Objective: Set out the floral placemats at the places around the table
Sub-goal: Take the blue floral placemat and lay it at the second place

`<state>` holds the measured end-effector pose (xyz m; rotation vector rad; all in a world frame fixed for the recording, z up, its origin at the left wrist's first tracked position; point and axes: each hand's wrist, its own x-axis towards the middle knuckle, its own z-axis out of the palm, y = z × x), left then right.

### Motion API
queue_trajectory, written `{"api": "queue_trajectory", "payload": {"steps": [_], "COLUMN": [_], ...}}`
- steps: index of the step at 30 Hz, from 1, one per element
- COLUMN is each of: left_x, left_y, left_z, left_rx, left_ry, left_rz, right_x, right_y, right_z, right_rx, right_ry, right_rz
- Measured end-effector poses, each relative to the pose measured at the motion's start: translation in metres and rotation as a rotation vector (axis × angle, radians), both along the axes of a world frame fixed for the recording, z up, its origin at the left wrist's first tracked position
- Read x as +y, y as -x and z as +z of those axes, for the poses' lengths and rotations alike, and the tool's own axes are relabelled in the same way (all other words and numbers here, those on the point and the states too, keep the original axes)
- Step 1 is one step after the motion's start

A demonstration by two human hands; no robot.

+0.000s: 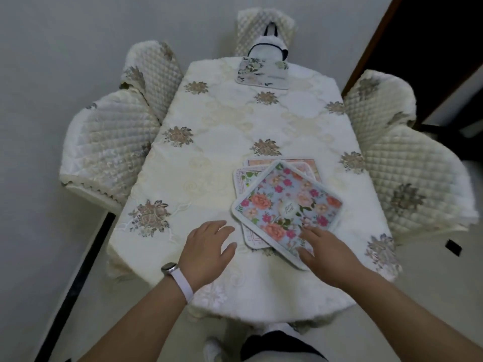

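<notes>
- Right, looking down on the worktop [217,142], draped in a cream embroidered cloth with quilted chair covers on three sides.
- My right hand [325,250] lies on the near corner of the top placemat [287,202], fingers spread flat across its edge, thumb at the rim; I cannot tell whether it is pinching the mat or only pressing on it.
- That top placemat is the blue one with pink and peach flowers and a white border, turned at an angle, with a small pale oval label [287,208] at its middle.
- Under it sits a stack of other placemats [248,177], fanned out so that corners poke from the far and left sides; the pile is near my end of the worktop, right of centre.
- My left hand [209,245] hovers open just beside the pile, fingers loose, gripping nothing; a pale watch [173,276] is on that wrist.
- One floral placemat [262,77] already lies at the far end, in front of the far chair [266,24], with a white, dark-trimmed item [266,47] right behind it.
</notes>
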<state>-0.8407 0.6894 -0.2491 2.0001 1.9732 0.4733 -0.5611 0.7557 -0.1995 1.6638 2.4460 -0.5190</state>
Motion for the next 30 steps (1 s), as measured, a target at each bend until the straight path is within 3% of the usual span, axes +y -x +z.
{"api": "queue_trajectory", "payload": {"steps": [4,9,15,20,23,30], "left_x": [0.036,0.07,0.121,0.162,0.18,0.221], "left_y": [-0.012,-0.02,-0.022,-0.029,-0.037,-0.055], "left_z": [-0.007,-0.021,-0.031,-0.028,-0.027,-0.037], "left_rx": [-0.031,-0.199,-0.31,-0.418,-0.436,-0.384], "left_ry": [0.062,0.317,0.417,0.482,0.523,0.548], "left_rz": [-0.063,0.003,0.256,0.437,0.408,0.335], "right_x": [0.007,0.024,0.05,0.06,0.066,0.074], "right_y": [-0.021,-0.043,-0.057,-0.068,-0.066,-0.072], "right_z": [-0.017,-0.044,-0.072,-0.091,-0.085,-0.095], "right_rx": [0.031,0.215,0.498,0.656,0.803,0.891], "right_ry": [0.101,0.299,0.401,0.411,0.453,0.519], "right_rz": [-0.125,-0.386,-0.702,-0.825,-0.951,-1.077]}}
